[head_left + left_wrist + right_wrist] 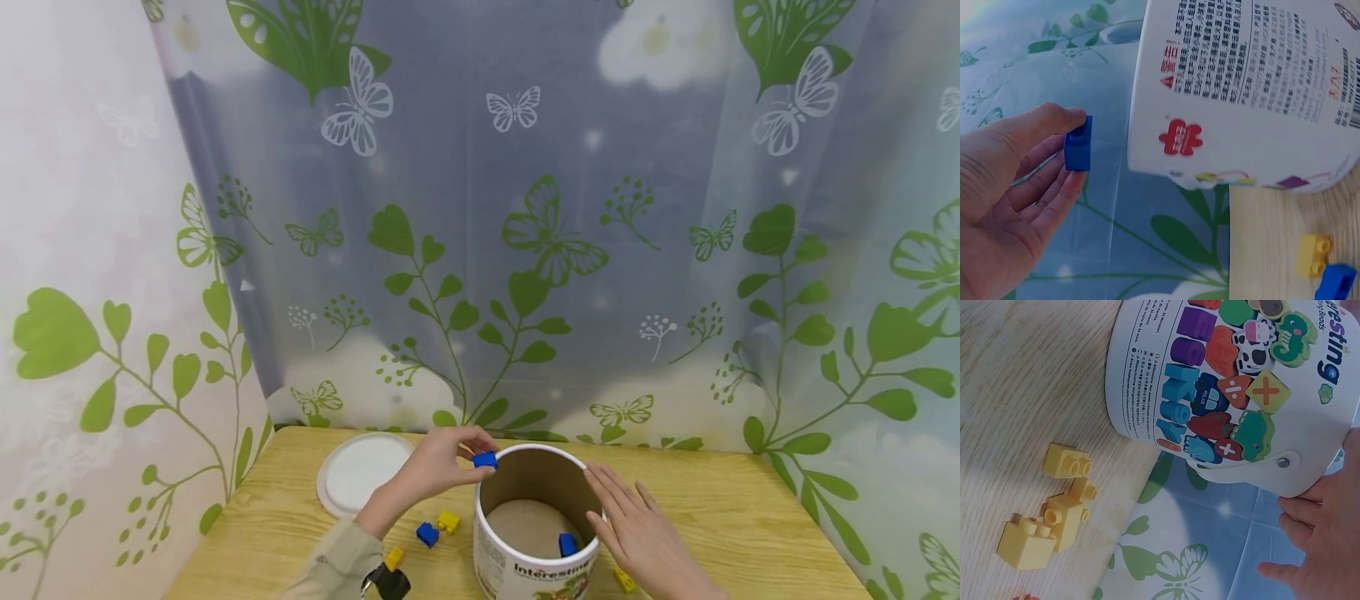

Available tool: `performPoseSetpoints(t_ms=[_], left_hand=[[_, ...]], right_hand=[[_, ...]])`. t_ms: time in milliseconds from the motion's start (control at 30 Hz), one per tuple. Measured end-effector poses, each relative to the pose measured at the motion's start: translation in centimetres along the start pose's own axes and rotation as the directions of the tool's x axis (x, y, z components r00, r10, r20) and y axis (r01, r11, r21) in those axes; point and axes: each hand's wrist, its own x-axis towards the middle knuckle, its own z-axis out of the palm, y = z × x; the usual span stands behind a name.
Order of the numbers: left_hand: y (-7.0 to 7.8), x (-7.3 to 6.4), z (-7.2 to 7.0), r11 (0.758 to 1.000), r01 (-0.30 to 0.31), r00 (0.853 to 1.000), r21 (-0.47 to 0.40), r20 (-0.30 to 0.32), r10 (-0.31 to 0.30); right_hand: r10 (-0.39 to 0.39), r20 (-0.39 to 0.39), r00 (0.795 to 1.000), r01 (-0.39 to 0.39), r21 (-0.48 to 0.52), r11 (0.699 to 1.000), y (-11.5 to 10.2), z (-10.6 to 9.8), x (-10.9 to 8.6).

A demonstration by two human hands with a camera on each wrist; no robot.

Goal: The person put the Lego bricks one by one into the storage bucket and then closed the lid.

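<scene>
My left hand (442,463) pinches a blue toy brick (484,460) between thumb and fingers at the left rim of a round white tub (491,546). In the left wrist view the brick (1079,144) is held upright beside the tub's printed wall (1210,81). One blue brick (567,545) lies on the tub's floor, toward the right. My right hand (637,525) rests with fairly straight fingers against the tub's right rim; in the right wrist view its fingers (1304,515) touch the wall near the handle's pivot.
A white round lid (367,473) lies on the wooden table left of the tub. Between them are a yellow brick (448,522) and a blue brick (427,534). Several yellow bricks (1025,544) sit right of the tub. A patterned curtain (450,367) hangs behind the table.
</scene>
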Motion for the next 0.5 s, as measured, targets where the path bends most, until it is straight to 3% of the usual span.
performPoseSetpoints(t_ms=[500], left_hand=[[0.7,2.7,3.3,0.999,-0.035,0.999,-0.031,0.028,0.036]], right_hand=[[0.027,0.03,0.999,-0.028,0.013,1.0,0.1,0.1,0.2]])
